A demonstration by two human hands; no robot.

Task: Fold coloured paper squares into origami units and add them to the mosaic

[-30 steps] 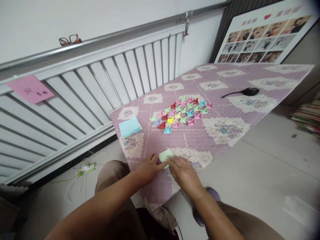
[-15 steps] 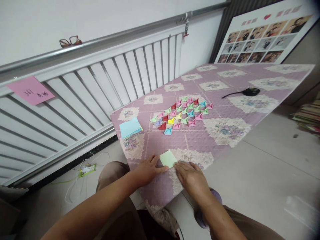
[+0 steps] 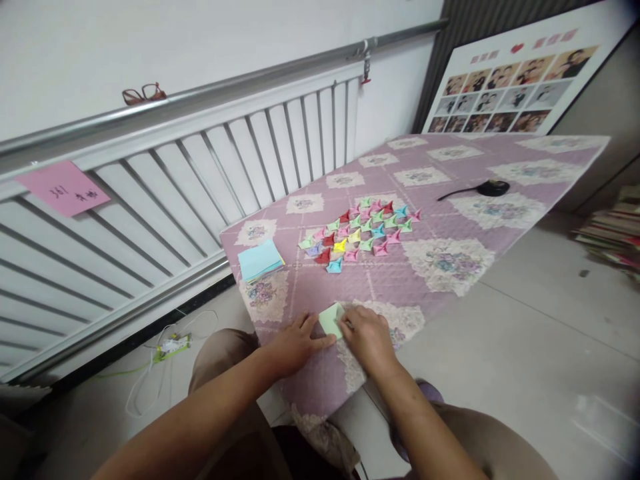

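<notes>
A light green sheet of paper [image 3: 329, 323] lies flat on the tablecloth near the table's front corner. My left hand [image 3: 295, 345] rests at its left side, fingers outstretched and apart, thumb pressing on the lower edge. At the right edge my right hand [image 3: 369, 337] has its fingers curled together in a pinch on the paper. The pinched edge is partly hidden by those fingers. Beyond the hands, several small folded paper pieces [image 3: 340, 245] in green, pink, red, blue and yellow stand in rows. To the left lies a stack of coloured paper [image 3: 260, 260], light blue on top.
The flowered purple tablecloth [image 3: 345, 283] covers a table beside a white radiator [image 3: 240, 160]. A black object with a thin tail [image 3: 493, 188] lies at the far right. Glasses [image 3: 144, 95] rest on the pipe. A power strip [image 3: 173, 345] and cables are on the floor.
My right hand has gone from lying flat at the paper's right corner to curled fingers pinching its right edge, slightly higher. The left hand has stayed in place. The view has shifted slightly.
</notes>
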